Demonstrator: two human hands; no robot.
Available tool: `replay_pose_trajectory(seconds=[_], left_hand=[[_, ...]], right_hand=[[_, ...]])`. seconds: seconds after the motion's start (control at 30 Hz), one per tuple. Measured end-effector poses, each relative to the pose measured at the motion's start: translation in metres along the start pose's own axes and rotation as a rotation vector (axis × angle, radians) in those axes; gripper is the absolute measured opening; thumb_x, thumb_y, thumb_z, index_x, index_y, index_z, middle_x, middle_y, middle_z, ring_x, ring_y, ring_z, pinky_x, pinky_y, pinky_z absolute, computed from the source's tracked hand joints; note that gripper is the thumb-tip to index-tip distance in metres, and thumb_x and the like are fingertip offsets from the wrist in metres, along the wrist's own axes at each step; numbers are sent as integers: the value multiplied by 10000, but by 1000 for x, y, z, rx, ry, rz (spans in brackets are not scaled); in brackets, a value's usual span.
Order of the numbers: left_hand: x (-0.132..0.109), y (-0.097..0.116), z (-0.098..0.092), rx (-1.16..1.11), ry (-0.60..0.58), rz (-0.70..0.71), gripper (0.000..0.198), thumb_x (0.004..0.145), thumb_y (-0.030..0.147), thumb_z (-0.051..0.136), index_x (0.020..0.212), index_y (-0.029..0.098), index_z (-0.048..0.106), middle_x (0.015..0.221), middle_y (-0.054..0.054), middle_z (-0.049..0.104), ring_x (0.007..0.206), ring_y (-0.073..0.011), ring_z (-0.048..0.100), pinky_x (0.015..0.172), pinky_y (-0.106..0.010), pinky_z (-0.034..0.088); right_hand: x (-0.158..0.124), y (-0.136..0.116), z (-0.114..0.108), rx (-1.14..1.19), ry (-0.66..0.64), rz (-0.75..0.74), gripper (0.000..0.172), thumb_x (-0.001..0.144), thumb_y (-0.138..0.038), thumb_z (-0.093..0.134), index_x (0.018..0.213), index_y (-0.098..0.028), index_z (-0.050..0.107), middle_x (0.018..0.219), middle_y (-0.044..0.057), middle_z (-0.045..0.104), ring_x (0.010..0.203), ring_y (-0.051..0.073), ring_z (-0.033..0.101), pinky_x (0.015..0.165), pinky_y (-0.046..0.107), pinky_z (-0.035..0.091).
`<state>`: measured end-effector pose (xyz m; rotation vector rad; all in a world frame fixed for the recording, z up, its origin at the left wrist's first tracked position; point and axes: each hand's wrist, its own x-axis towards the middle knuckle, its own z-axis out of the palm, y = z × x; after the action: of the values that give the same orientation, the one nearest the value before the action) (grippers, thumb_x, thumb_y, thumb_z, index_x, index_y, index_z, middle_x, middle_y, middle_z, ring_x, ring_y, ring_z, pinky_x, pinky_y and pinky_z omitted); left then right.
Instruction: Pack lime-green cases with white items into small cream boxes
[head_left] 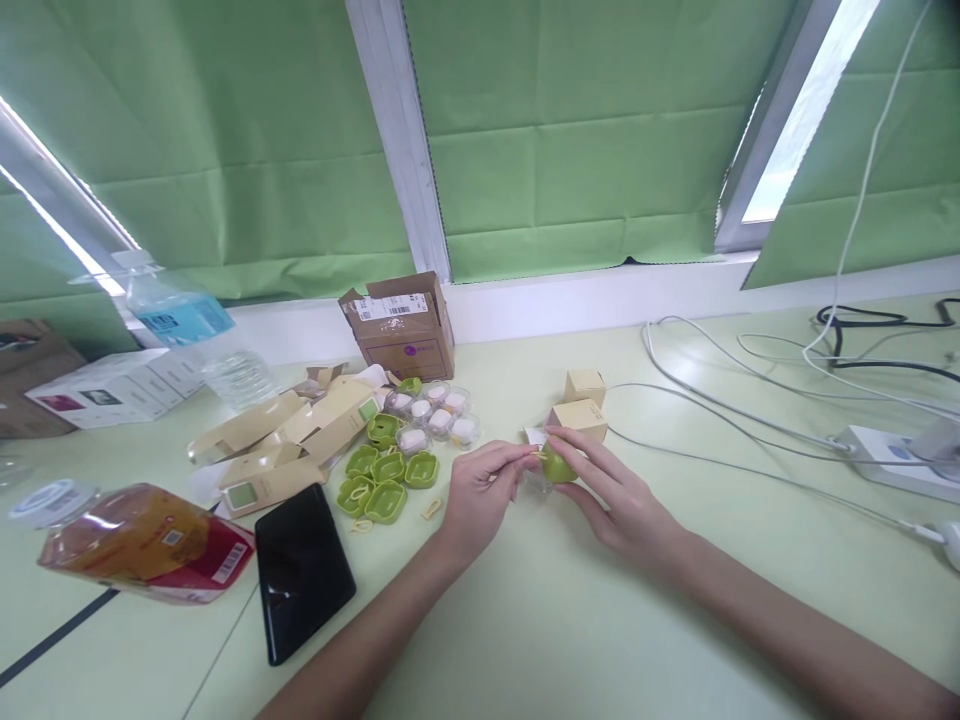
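Observation:
My right hand (615, 492) grips a small green case (559, 466) between thumb and fingers, just above the table. Pinched in the fingertips of my left hand (480, 498) is a small yellow loop (539, 455), which touches the case's left side; whether it is attached I cannot tell. Under the hands lies a clear plastic piece (537, 483), partly hidden. Left of my left hand sit several green square cases (387, 503) and a loose yellow loop (432, 508). Behind them stand several clear-wrapped white pieces (441, 424).
Small cardboard boxes (579, 417) stand just beyond my hands. Opened packaging (289, 440), a black tablet (301, 575), a drink bottle (150, 543) and a water bottle (199, 335) are at left. A brown carton (405, 340) stands by the window. White cables (720, 400) and a power strip (892, 462) lie at right.

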<state>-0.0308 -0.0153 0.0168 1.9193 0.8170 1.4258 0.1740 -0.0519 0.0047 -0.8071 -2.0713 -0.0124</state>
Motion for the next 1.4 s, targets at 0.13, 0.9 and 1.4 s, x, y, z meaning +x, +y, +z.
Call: replay_pose_trajectory(seconds=[0.13, 0.9, 1.4], left_hand=[[-1, -2, -1, 52, -13, 87, 164, 947, 196, 641, 978, 204, 801, 638, 7, 656, 574, -105, 572, 614, -238, 477], [-5, 1, 5, 63, -22, -2, 203, 969, 210, 588, 879, 184, 768, 727, -12, 672, 538, -88, 516, 567, -227, 446], [-8, 2, 10, 99, -68, 33, 227, 998, 223, 549, 1014, 206, 775, 806, -39, 685, 697, -139, 602, 685, -267, 497]], right_hand=[[0, -1, 1, -14, 2, -10, 664, 1004, -69, 475, 1610, -238, 264, 1498, 164, 512, 1403, 261, 503, 1116, 431, 523], [0, 1, 3, -196, -95, -90, 790, 900, 112, 266, 1632, -162, 149, 1520, 232, 453, 1442, 317, 428, 1049, 508, 548], [-1, 3, 7, -232, -51, -85, 766, 917, 98, 306, 1629, -152, 176, 1536, 230, 452, 1462, 327, 411, 1079, 522, 532]])
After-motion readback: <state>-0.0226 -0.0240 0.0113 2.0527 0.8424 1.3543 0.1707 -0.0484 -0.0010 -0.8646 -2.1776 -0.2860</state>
